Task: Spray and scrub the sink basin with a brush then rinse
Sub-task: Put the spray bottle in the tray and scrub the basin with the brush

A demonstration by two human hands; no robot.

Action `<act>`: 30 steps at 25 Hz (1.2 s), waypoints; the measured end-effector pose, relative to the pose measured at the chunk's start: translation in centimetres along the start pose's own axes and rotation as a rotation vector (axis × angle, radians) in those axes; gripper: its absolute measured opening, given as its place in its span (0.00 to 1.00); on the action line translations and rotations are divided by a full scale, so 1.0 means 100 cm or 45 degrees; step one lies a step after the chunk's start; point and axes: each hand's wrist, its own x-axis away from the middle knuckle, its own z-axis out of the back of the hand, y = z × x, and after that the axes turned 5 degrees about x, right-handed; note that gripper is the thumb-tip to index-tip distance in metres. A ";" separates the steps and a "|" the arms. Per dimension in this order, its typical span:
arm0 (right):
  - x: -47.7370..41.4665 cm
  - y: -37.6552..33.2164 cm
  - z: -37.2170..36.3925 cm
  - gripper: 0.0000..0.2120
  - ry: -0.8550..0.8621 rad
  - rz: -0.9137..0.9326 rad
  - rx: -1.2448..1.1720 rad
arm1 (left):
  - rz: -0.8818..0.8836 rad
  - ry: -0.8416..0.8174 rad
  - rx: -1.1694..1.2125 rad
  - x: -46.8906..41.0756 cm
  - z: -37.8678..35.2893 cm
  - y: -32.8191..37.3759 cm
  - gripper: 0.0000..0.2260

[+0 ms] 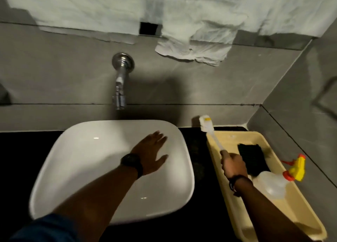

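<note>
A white rounded sink basin [87,150] sits on a black counter under a chrome wall tap [120,81]. My left hand [152,150] hovers flat over the right half of the basin, fingers spread, holding nothing. My right hand [234,164] grips the white handle of a brush [209,130] whose white and yellow head points up toward the back wall, above the far left corner of a cream tray [273,212]. A clear spray bottle [273,184] with a yellow and orange trigger lies in the tray beside my right wrist.
A black pad [252,156] lies in the tray behind my right hand. White crumpled paper [193,46] hangs on the grey tiled wall above the tap. The black counter [197,150] runs between basin and tray. A grey side wall closes the right.
</note>
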 end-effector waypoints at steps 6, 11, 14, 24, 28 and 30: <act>0.100 -0.107 -0.085 0.16 -0.674 0.124 0.150 | 0.602 0.226 -0.158 0.137 0.077 -0.139 0.33; 0.148 -0.129 -0.157 0.21 -0.902 0.043 0.504 | 0.789 0.045 -0.128 0.186 0.070 -0.172 0.37; 0.150 -0.131 -0.189 0.19 -0.810 0.083 0.568 | 0.754 0.115 -0.150 0.183 0.063 -0.174 0.37; 0.141 -0.100 -0.129 0.24 -0.858 -0.187 0.718 | 0.479 0.037 -0.287 0.179 0.065 -0.168 0.33; 0.150 -0.104 -0.167 0.21 -0.847 0.219 0.719 | 0.461 0.022 -0.313 0.177 0.064 -0.171 0.32; 0.137 -0.114 -0.176 0.27 -0.413 0.245 0.845 | 0.454 0.018 -0.322 0.176 0.062 -0.172 0.32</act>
